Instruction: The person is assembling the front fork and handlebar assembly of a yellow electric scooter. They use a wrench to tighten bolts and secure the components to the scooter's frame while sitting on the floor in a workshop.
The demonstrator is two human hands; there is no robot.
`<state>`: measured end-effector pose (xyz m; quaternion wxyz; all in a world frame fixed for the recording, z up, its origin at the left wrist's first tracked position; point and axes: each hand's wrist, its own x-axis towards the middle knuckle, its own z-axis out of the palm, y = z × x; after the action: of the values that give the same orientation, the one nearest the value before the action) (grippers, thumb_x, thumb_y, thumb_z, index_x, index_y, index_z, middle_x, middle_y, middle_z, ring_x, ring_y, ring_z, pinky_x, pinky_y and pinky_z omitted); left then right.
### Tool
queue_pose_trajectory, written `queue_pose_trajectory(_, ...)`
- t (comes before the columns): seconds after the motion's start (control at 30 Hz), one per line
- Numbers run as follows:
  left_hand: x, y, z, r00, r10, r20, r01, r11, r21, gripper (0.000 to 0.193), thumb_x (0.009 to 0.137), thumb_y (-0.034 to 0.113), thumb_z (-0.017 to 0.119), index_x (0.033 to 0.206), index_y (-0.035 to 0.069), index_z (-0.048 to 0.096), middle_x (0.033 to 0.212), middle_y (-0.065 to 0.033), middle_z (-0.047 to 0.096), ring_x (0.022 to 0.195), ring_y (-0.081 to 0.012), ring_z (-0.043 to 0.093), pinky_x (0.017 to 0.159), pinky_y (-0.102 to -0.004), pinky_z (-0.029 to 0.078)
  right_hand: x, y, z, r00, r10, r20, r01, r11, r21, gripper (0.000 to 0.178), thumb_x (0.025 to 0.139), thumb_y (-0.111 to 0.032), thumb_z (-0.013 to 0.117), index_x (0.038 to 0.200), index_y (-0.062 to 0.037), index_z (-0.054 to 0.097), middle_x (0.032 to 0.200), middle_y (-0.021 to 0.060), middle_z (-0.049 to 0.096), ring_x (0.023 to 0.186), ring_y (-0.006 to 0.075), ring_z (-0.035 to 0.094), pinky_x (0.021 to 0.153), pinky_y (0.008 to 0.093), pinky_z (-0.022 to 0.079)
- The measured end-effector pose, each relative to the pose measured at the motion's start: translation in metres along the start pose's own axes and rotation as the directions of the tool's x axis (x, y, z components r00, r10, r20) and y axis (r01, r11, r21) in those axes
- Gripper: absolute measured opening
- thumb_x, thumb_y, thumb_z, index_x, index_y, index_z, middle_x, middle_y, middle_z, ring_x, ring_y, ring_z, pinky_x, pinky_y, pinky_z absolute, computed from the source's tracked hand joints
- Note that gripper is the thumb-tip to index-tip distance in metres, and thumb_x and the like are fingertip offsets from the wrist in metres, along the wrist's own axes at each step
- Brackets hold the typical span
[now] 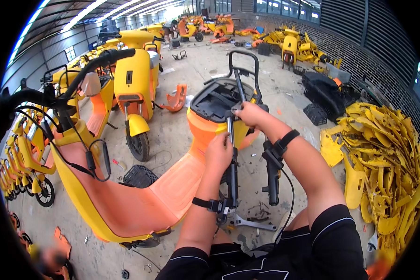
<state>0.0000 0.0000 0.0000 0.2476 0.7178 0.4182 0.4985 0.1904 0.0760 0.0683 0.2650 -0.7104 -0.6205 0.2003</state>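
A silver metal rod (230, 126) stands at the side of the scooter's open seat area. My right hand (249, 114) is closed around its upper end, close to the seat bay's rim. Lower down, my left hand (218, 150) is closed with the thumb against the rod. What the rod's ends join is hidden by my hands. The yellow and orange electric scooter (172, 186) has no seat over its black under-seat bay (214, 100). A black rear rack (256, 65) rises behind the bay.
Several yellow scooters, one upright (131, 79), stand at left. Yellow plastic panels (382, 163) are heaped at right, near black parts (329, 93). A large wrench (254, 224) lies on the floor by my legs, and a black basket (141, 176) beside the footboard.
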Motion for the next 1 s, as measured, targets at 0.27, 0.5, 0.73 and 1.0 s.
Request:
queue_pose_trajectory(0.27, 0.013, 0.029, -0.004, 0.988, 0.099, -0.117, -0.11, 0.99, -0.084, 0.021, 0.092, 0.018, 0.062, 0.103, 0.001, 0.068, 0.093, -0.0205, 0.069, 0.088, -0.038, 0.066, 0.079, -0.0462, 0.052, -0.014, -0.048, -0.028, 0.997, 0.073, 0.037, -0.079, 0.975, 0.209, 0.033, 0.095, -0.031, 0.064, 0.094, 0.0019, 0.063, 0.061, 0.0092, 0.057, 0.046, 0.0191, 0.052, 0.042, 0.0357, 0.038)
queue_pose_trajectory(0.5, -0.014, 0.033, 0.007, 0.997, 0.076, -0.027, -0.076, 0.997, 0.006, 0.027, 0.092, 0.025, 0.063, 0.106, 0.003, 0.068, 0.095, -0.0173, 0.069, 0.091, -0.0356, 0.064, 0.081, -0.0452, 0.049, -0.023, -0.035, -0.017, 0.963, 0.209, 0.169, -0.261, 0.88, 0.398, 0.022, 0.095, -0.024, 0.066, 0.094, -0.0024, 0.066, 0.07, 0.0061, 0.059, 0.052, 0.0155, 0.052, 0.046, 0.0324, 0.04)
queue_pose_trajectory(0.73, -0.022, 0.036, 0.016, 0.954, 0.298, 0.023, -0.296, 0.929, 0.222, 0.037, 0.09, 0.031, 0.065, 0.117, 0.006, 0.064, 0.109, -0.0118, 0.065, 0.111, -0.0331, 0.056, 0.094, -0.0452, 0.042, -0.032, -0.036, -0.026, 0.969, 0.163, 0.188, -0.24, 0.809, 0.537, 0.015, 0.09, -0.016, 0.07, 0.089, -0.0009, 0.068, 0.075, 0.0084, 0.064, 0.058, 0.0191, 0.061, 0.05, 0.0332, 0.048)
queue_pose_trajectory(1.0, -0.019, 0.037, 0.013, 0.98, 0.193, 0.045, -0.195, 0.979, 0.059, 0.036, 0.09, 0.03, 0.065, 0.116, 0.006, 0.064, 0.107, -0.013, 0.066, 0.11, -0.0325, 0.057, 0.096, -0.0455, 0.04, -0.037, -0.028, -0.019, 0.984, 0.091, 0.155, -0.141, 0.926, 0.351, 0.016, 0.089, -0.01, 0.065, 0.102, -0.0016, 0.067, 0.083, 0.0076, 0.069, 0.063, 0.0166, 0.065, 0.048, 0.0301, 0.046)
